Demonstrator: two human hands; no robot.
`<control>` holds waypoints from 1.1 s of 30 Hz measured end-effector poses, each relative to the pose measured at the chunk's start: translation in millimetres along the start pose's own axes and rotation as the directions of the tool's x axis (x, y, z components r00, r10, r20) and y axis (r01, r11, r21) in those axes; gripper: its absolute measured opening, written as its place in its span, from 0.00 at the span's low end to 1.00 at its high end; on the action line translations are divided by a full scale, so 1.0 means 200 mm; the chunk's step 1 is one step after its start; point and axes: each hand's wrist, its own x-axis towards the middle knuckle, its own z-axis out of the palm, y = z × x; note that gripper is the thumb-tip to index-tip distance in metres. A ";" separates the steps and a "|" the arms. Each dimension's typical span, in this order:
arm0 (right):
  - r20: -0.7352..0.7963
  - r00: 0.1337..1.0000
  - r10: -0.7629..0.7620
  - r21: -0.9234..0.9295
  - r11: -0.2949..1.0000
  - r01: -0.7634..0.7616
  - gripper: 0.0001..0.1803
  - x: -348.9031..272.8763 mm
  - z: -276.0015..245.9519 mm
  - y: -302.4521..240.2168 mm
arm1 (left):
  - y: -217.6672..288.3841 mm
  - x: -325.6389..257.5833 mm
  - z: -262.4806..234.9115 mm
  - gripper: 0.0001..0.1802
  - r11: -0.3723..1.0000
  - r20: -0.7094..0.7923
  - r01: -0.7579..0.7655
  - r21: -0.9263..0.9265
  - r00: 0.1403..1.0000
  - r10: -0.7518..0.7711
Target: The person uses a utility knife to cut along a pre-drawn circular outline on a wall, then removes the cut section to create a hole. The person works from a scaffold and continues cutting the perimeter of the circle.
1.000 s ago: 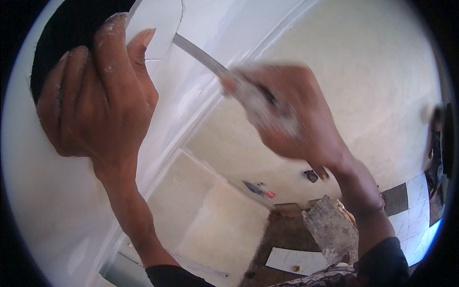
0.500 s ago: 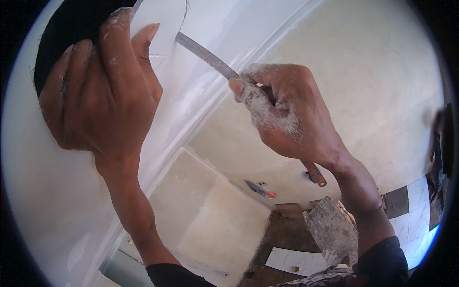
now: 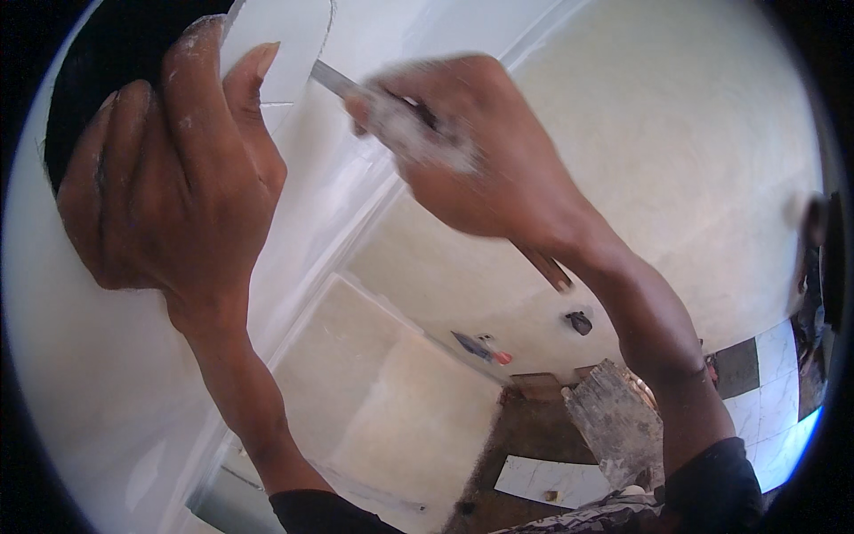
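My left hand [image 3: 191,182] grips the edge of a white board [image 3: 289,31] in the white ceiling. Its fingers curl into a dark opening [image 3: 107,53], and the thumb presses on the board's face. A curved cut line runs along the board's right side. My right hand [image 3: 489,151], dusted with white powder and slightly blurred, is closed round a narrow saw [image 3: 331,78]. Its grey blade meets the ceiling at that cut line, the tip hidden from sight. The brown handle end sticks out below the fist.
Pale walls [image 3: 676,133] meet the ceiling along a white moulding [image 3: 356,222]. Far below lie a worn grey board [image 3: 614,418], a white tile [image 3: 551,481] and a dark-bladed tool with a red part [image 3: 480,347]. Marble-look tiles [image 3: 778,383] are at the right.
My right hand has pushed the saw up and left, so less blade shows between fist and ceiling. The left hand keeps its hold, shifted slightly left in the view.
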 end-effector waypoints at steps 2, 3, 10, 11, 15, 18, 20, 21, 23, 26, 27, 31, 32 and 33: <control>0.005 0.990 0.144 0.072 0.987 -0.144 0.05 -0.14 -0.02 -0.08 | -0.02 -0.01 -0.01 0.14 0.999 0.003 -0.041 0.011 0.999 0.041; 0.022 0.991 0.132 0.055 0.990 -0.133 0.06 -0.15 -0.02 -0.08 | -0.03 -0.01 -0.03 0.14 0.998 0.001 -0.052 0.023 0.999 0.052; 0.024 0.991 0.131 0.076 0.988 -0.132 0.07 -0.16 -0.02 -0.08 | -0.03 -0.04 -0.02 0.14 0.998 -0.025 -0.053 0.016 0.998 0.053; 0.044 0.988 0.147 0.068 0.986 -0.150 0.06 -0.21 -0.03 -0.10 | -0.03 -0.03 -0.01 0.14 0.998 -0.030 -0.054 0.023 0.998 0.055; 0.061 0.989 0.136 0.016 0.990 -0.138 0.05 -0.27 -0.04 -0.10 | -0.03 -0.05 -0.05 0.14 0.998 -0.011 -0.054 0.036 0.998 0.054; 0.037 0.987 -0.158 -0.165 0.973 0.162 0.08 0.01 0.01 0.03 | 0.03 0.03 -0.03 0.14 1.000 -0.041 -0.004 0.011 0.999 0.004; 0.037 0.984 -0.175 -0.091 0.980 0.177 0.10 0.07 0.07 0.06 | 0.02 0.00 -0.06 0.14 1.000 0.057 0.010 0.003 0.998 -0.010; 0.026 0.988 -0.151 -0.079 0.985 0.152 0.09 0.01 0.05 0.06 | 0.02 -0.01 -0.04 0.14 1.000 0.018 -0.014 0.005 1.000 0.014; 0.006 0.998 -0.056 0.003 0.998 0.056 0.07 -0.16 0.03 0.03 | -0.01 -0.05 -0.01 0.13 0.998 -0.031 -0.051 0.023 0.998 0.052; -0.003 0.998 0.068 0.081 0.994 -0.067 0.06 -0.21 0.03 -0.03 | -0.02 -0.05 -0.02 0.13 0.998 -0.033 -0.050 0.035 0.998 0.051; 0.017 0.998 0.053 0.033 0.998 -0.053 0.07 -0.16 0.03 -0.03 | -0.02 -0.05 -0.03 0.13 0.999 -0.027 -0.045 0.030 0.999 0.046; -0.020 1.000 -0.002 0.115 0.993 0.005 0.06 -0.02 0.08 0.02 | -0.01 -0.03 0.00 0.13 0.999 -0.063 -0.052 0.009 0.997 0.052; 0.013 0.999 0.051 0.136 0.989 -0.052 0.06 -0.07 0.07 0.01 | -0.01 -0.05 0.01 0.13 0.998 -0.057 -0.060 0.013 0.997 0.061; 0.031 0.988 0.154 0.179 0.971 -0.157 0.06 -0.13 0.06 -0.02 | -0.02 -0.05 -0.01 0.13 0.998 -0.046 -0.063 0.018 0.997 0.063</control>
